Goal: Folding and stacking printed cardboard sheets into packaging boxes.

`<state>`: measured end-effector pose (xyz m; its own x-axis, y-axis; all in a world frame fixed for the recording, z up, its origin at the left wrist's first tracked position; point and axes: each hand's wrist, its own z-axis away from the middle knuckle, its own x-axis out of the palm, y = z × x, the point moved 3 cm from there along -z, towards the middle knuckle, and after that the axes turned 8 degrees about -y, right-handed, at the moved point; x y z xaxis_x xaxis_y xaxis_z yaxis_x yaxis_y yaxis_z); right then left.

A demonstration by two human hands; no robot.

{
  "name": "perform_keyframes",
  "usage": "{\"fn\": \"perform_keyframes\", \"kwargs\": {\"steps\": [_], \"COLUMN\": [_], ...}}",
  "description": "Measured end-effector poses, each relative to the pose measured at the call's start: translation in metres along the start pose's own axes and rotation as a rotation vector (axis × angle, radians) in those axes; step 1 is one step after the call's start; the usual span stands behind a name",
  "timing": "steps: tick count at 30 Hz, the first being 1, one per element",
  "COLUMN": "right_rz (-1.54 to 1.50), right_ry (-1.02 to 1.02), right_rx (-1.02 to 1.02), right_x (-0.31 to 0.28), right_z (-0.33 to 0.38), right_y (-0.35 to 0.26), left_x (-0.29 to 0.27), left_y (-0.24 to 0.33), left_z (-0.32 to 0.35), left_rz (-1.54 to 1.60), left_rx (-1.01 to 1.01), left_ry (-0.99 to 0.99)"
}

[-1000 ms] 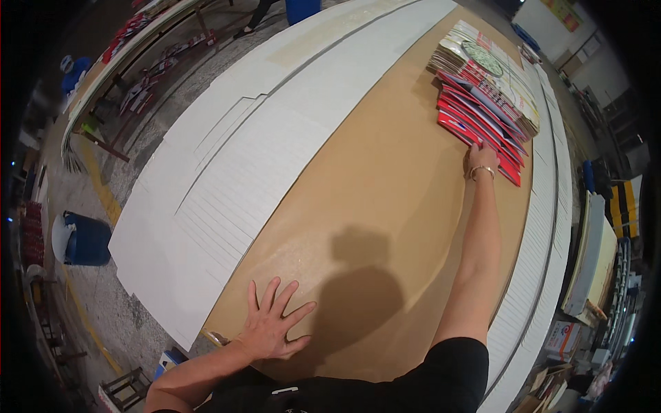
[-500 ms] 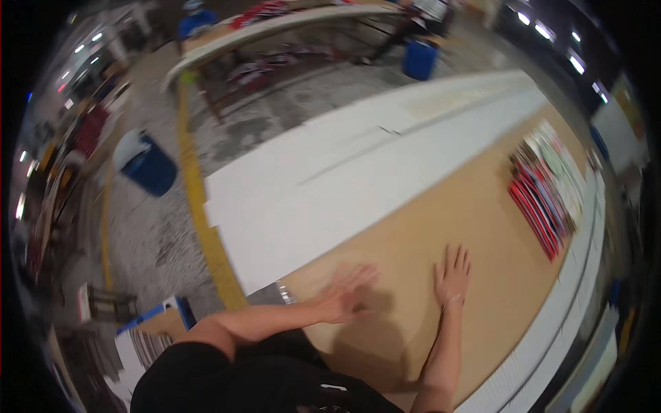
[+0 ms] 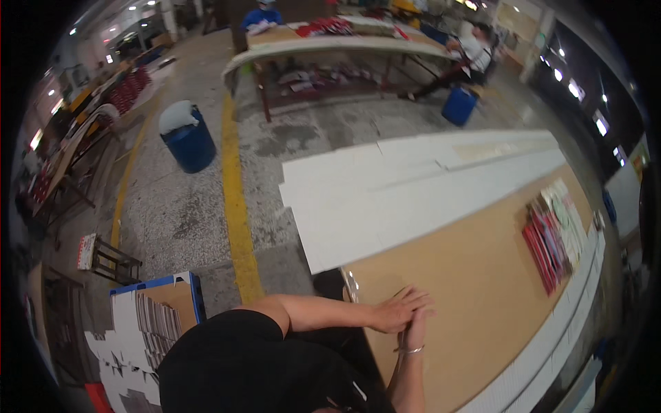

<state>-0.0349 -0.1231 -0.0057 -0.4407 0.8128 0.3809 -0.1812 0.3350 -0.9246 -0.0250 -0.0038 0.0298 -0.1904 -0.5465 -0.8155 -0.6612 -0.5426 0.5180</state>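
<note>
My left hand point(image 3: 394, 315) and my right hand point(image 3: 416, 332) meet above the near part of the brown tabletop point(image 3: 468, 275). The left one lies across the right one, its fingers stretched out over it. Nothing shows between them. Most of the right hand's fingers are hidden under the left, so their shape is unclear. A thin bracelet point(image 3: 412, 350) circles my right wrist. To the right lies a stack of red, grey and pale folded pieces point(image 3: 547, 241), out of reach of both hands.
White sheets point(image 3: 385, 206) cover the table's far side. Beyond stand a long worktable point(image 3: 337, 45) with a seated person point(image 3: 475, 55), and a blue bin point(image 3: 460, 105). On the left are a blue barrel point(image 3: 191, 144), a stool point(image 3: 107, 258) and a crate of cardboard pieces point(image 3: 158, 310).
My hands were apart with fingers spread, the right one flat on the table. Now they touch, left over right. The view has tilted up, showing more of the room.
</note>
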Motion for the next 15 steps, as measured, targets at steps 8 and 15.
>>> {"fn": "perform_keyframes", "kwargs": {"steps": [8, 15], "right_rz": [-0.945, -1.001], "right_ry": [0.048, -0.014], "right_rx": [-0.392, -0.326], "right_x": [0.053, 0.112], "right_z": [-0.009, 0.011], "right_y": [-0.092, -0.08], "left_x": [-0.041, -0.057], "left_y": [0.019, 0.041], "left_z": [0.032, 0.078], "left_rz": [1.306, 1.491], "left_rx": [-0.318, -0.305], "left_ry": [0.337, 0.301]}}
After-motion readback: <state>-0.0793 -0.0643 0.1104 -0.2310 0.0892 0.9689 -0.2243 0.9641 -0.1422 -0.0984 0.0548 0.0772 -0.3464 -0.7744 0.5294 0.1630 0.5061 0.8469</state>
